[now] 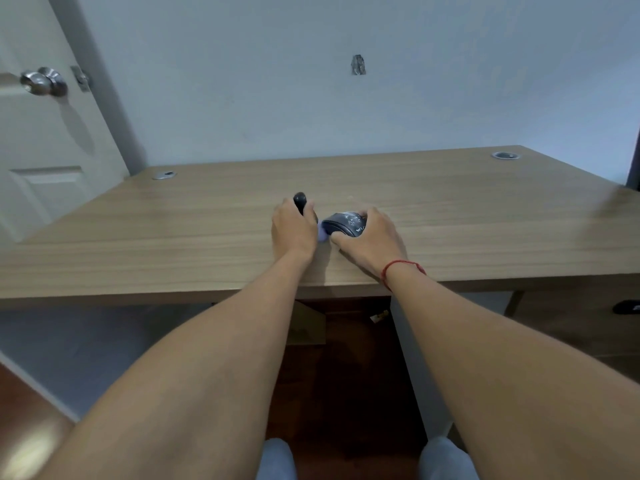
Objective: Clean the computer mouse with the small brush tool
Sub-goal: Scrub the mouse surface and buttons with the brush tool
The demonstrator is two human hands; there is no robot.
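A dark grey computer mouse [346, 224] with pale markings lies on the wooden desk [173, 230] near its front edge. My right hand [372, 239] grips it from the right side. My left hand [294, 228] is closed round the small brush tool, whose black handle end [300, 199] sticks up past my fingers. Its pale bluish bristle tip [322, 235] shows between my two hands, right against the mouse's left end. Most of the brush is hidden inside my fist.
Two metal cable grommets [163, 174] [506, 155] sit at the desk's back corners. A white door with a metal knob [43, 81] stands at the left. The wall runs behind the desk. A dark object [626, 307] lies low at the right.
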